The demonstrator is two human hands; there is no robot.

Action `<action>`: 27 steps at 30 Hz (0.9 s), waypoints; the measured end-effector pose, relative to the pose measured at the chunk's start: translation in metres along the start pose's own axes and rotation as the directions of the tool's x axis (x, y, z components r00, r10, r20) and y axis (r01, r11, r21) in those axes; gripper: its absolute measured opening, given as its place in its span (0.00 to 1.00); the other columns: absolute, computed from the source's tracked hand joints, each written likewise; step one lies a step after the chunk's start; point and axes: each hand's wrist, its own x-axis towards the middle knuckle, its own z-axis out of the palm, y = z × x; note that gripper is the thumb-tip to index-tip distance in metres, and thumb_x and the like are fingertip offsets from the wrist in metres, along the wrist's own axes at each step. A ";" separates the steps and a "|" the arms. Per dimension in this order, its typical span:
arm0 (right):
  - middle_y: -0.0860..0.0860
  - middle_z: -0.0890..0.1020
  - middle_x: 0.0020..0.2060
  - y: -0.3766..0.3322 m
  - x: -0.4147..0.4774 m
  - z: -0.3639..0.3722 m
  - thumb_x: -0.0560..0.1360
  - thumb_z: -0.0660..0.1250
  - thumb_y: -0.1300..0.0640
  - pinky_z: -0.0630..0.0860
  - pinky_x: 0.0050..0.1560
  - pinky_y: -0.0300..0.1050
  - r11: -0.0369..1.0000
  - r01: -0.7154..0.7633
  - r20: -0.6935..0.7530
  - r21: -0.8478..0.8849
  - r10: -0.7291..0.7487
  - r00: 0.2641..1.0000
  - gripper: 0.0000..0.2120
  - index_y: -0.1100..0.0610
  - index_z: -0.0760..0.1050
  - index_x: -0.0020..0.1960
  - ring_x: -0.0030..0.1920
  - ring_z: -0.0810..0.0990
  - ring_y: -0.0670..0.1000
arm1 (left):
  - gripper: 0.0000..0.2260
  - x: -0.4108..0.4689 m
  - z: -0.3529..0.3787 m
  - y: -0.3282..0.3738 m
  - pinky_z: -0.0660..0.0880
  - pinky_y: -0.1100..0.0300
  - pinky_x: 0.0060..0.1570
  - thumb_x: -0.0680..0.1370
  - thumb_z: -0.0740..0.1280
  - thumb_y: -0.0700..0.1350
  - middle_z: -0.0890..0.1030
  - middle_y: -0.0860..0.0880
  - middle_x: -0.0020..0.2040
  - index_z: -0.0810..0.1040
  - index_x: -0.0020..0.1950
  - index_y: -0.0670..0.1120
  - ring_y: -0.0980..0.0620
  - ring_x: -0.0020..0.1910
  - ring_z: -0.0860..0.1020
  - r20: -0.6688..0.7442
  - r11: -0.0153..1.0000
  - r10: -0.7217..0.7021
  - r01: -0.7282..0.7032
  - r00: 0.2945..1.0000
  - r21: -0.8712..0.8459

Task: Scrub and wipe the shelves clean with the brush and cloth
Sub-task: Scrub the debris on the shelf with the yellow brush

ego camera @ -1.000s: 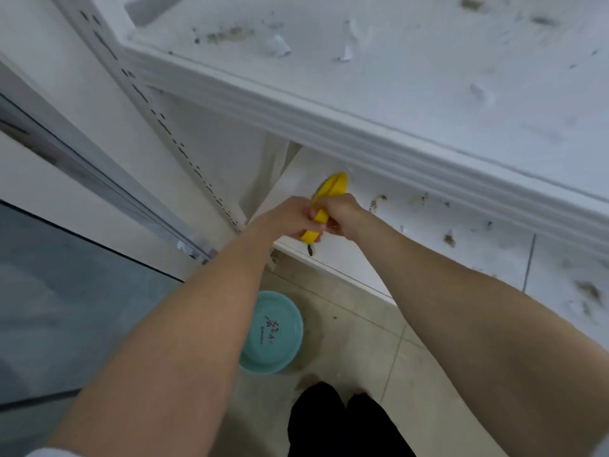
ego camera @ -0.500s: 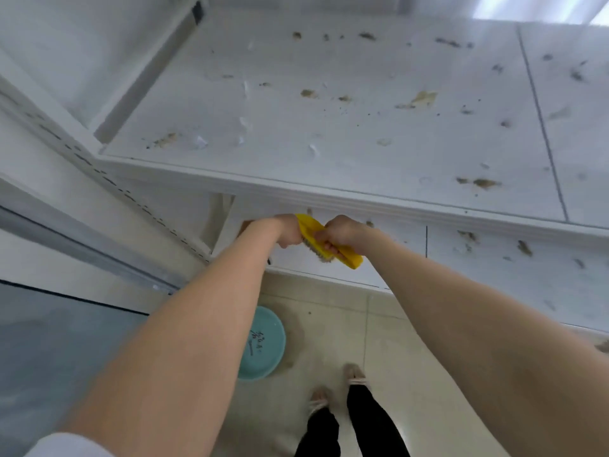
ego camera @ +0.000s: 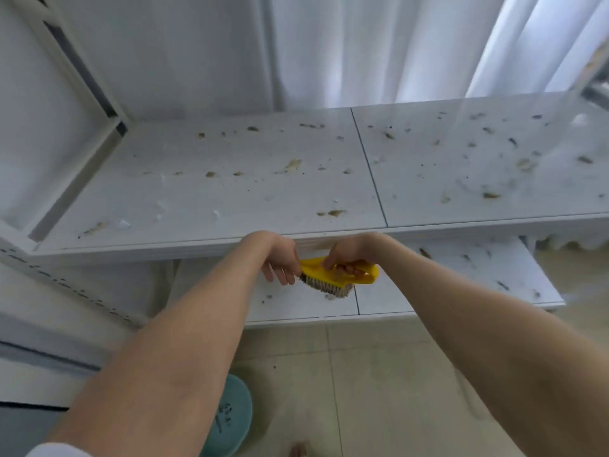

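A yellow scrub brush [ego camera: 336, 275] with pale bristles hangs just above the lower white shelf [ego camera: 428, 291], bristles down. My right hand [ego camera: 349, 253] grips its looped handle from above. My left hand [ego camera: 283, 258] touches the brush's front tip, its fingers loosely bent downward. Both hands are just below the front edge of the upper white shelf [ego camera: 230, 192], which is speckled with brown dirt and white flakes. No cloth is in view.
A teal basin [ego camera: 230, 417] sits on the tiled floor [ego camera: 379, 374] below my left forearm. The white shelf frame post [ego camera: 79, 61] runs diagonally at upper left. White curtains [ego camera: 395, 44] hang behind the shelves. A glass panel is at far left.
My view has lifted, so the upper shelf and curtains now show. The brush has turned from upright to level, bristles down, over the lower shelf. My left hand has loosened to its tip.
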 end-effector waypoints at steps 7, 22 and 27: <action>0.48 0.76 0.25 0.081 -0.077 -0.068 0.77 0.67 0.52 0.69 0.26 0.38 0.994 0.062 -0.217 0.093 -0.040 0.975 0.12 0.59 0.75 0.40 0.25 0.69 0.47 | 0.07 -0.017 0.009 0.125 0.78 0.62 0.40 0.79 0.63 0.42 0.83 0.47 0.44 0.80 0.52 0.42 0.54 0.42 0.81 -0.315 0.981 0.187 -0.196 0.930 0.005; 0.55 0.78 0.46 0.223 -0.129 -0.197 0.67 0.76 0.45 0.73 0.40 0.45 0.968 0.113 -0.656 0.222 0.063 0.752 0.24 0.59 0.72 0.52 0.43 0.77 0.53 | 0.17 0.037 0.010 0.348 0.73 0.55 0.57 0.79 0.62 0.44 0.76 0.43 0.63 0.70 0.67 0.44 0.45 0.59 0.75 -0.687 0.924 0.371 -0.325 0.625 0.202; 0.55 0.77 0.49 0.252 -0.124 -0.236 0.68 0.77 0.49 0.74 0.45 0.47 0.979 0.039 -0.699 0.200 0.115 0.706 0.27 0.60 0.72 0.59 0.48 0.76 0.55 | 0.19 0.070 -0.006 0.392 0.71 0.56 0.57 0.79 0.62 0.44 0.74 0.42 0.65 0.68 0.69 0.42 0.45 0.62 0.73 -0.654 0.926 0.377 -0.268 0.656 0.264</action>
